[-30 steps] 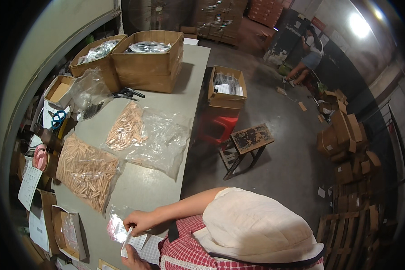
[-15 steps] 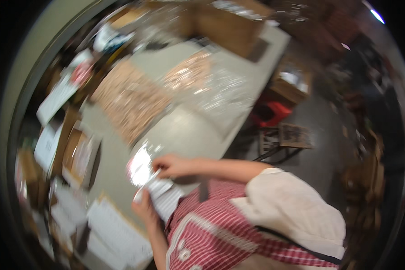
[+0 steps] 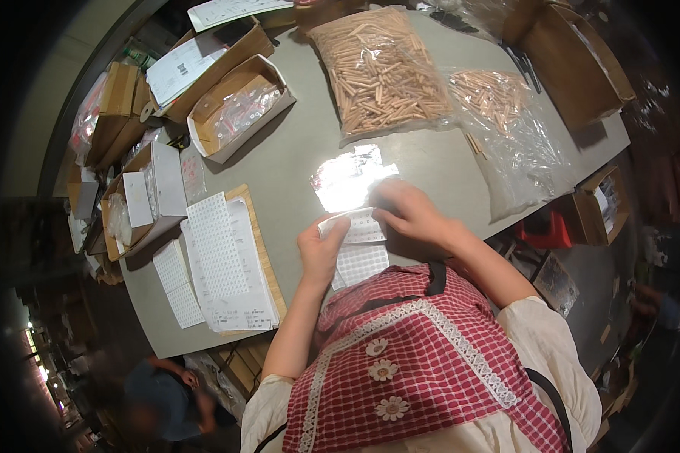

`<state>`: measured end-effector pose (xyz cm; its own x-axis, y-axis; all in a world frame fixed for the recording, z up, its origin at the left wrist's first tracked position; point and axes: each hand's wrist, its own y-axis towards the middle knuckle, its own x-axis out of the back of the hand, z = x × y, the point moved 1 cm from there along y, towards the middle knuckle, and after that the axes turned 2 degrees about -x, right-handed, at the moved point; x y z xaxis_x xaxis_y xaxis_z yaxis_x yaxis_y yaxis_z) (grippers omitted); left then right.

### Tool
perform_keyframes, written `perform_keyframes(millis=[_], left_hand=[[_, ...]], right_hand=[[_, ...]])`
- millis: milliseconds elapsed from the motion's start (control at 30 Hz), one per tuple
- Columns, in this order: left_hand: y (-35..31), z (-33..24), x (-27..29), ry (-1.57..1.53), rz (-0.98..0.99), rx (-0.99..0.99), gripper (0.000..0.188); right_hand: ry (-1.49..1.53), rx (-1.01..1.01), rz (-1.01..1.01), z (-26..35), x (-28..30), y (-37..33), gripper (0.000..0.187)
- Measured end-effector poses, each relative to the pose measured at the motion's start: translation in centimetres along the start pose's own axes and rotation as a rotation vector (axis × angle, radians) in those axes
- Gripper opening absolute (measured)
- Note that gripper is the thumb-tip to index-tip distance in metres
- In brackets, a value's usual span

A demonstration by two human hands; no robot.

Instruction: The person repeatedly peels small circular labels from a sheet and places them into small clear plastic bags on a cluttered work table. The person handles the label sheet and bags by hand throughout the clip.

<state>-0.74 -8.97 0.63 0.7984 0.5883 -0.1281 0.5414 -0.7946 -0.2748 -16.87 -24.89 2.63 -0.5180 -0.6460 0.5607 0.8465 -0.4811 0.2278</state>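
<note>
While both hands pinch it, sticker sheet [image 3: 359,245] long axis toward person, left hand [image 3: 321,253], right hand [image 3: 412,215] fingers closed.

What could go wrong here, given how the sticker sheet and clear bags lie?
The sticker sheet is pinched between the left hand and right hand at the table edge, so it might crease or drop. The small clear bag glares under the light, possibly hiding its opening. Loose dowels nearby might roll off.

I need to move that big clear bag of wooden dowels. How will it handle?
The dowel bag is packed full, so probably heavy for its size. The thin film looks floppy and would likely sag if lifted. Loose round dowels may shift and roll inside.
</note>
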Motion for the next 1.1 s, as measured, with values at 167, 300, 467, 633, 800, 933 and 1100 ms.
perform_keyframes(millis=[167,300,467,633,800,933,1100], left_hand=[[0.8,1.1,0.3,0.026,-0.008,-0.036,0.023],[1.1,1.2,0.3,0.035,0.002,0.002,0.025],[1.6,1.9,0.8,0.029,-0.005,0.06,0.026],[2.4,2.3,1.2,0.058,-0.003,0.053,0.03],[2.6,1.9,1.0,0.055,0.034,0.051,0.03],[2.6,2.1,1.3,0.059,0.049,0.044,0.031],[2.6,1.9,1.2,0.028,0.071,0.038,0.031]], right_hand=[[-0.294,0.172,-0.027,1.1,0.6,0.5,0.02],[-0.501,0.285,-0.039,0.9,0.2,0.3,0.024],[-0.599,0.436,0.031,0.6,0.2,0.0,0.029],[-0.395,0.274,-0.051,-0.8,1.9,1.1,0.024],[-0.313,-0.052,-0.135,-5.3,3.1,2.0,0.013],[-0.388,-0.005,0.005,-4.3,2.3,2.1,0.019],[-0.389,0.006,-0.021,-4.7,1.4,2.1,0.02]])
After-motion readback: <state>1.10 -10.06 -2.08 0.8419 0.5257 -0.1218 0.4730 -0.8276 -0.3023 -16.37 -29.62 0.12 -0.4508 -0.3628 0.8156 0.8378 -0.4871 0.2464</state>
